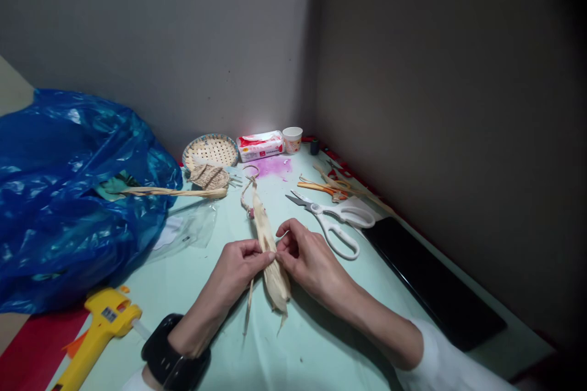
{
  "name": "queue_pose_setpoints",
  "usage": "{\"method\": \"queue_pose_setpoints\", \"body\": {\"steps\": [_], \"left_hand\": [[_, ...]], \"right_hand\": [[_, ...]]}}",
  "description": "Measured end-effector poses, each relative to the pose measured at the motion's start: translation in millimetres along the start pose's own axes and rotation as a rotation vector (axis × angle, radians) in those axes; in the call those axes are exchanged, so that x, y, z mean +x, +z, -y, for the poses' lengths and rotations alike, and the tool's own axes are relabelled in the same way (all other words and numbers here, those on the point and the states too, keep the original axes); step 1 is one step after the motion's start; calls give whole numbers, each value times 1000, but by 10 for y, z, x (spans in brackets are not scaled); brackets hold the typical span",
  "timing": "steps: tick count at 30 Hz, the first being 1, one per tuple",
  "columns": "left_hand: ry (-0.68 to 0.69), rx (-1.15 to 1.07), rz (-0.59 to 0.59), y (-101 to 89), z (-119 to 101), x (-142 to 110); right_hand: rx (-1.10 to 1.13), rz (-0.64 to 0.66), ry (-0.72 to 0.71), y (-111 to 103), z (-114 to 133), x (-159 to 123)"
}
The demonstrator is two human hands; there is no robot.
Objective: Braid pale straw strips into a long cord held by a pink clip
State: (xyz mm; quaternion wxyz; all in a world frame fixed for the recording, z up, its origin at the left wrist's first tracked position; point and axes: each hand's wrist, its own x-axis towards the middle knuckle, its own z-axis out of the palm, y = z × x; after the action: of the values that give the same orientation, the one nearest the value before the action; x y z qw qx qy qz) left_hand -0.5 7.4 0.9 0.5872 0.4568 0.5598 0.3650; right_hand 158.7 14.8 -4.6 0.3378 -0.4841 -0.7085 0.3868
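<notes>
A long, pale dried corn husk (276,286) lies lengthwise between my hands over the table. My left hand (239,266) pinches its left edge between thumb and fingers. From the other side, my right hand (308,256) presses thumb and fingertips together at the husk's middle. Both thumbs nearly meet there. Beyond the husk's far tip a thin twisted cord (245,194) with a small reddish bead runs up to a ring. A thin strand hangs down below my left hand.
White scissors (337,217) lie partly open right of the husk, beside a black flat slab (431,281). A yellow glue gun (98,330) and blue plastic bag (77,195) are left. Behind stand a woven basket (211,149), tissue pack (261,146) and paper cup (292,140).
</notes>
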Motion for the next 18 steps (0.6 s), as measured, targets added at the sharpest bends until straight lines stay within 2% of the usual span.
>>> {"method": "queue_pose_setpoints", "body": {"steps": [6, 11, 15, 18], "left_hand": [[27, -13, 7, -4, 58, 38], [16, -18, 20, 6, 54, 25], [4, -10, -11, 1, 49, 34], [5, -4, -39, 15, 23, 30]], "right_hand": [[-62, -21, -17, 22, -5, -7], [-31, -15, -7, 53, -2, -13], [54, -20, 11, 29, -5, 4], [207, -15, 51, -53, -6, 34]]}}
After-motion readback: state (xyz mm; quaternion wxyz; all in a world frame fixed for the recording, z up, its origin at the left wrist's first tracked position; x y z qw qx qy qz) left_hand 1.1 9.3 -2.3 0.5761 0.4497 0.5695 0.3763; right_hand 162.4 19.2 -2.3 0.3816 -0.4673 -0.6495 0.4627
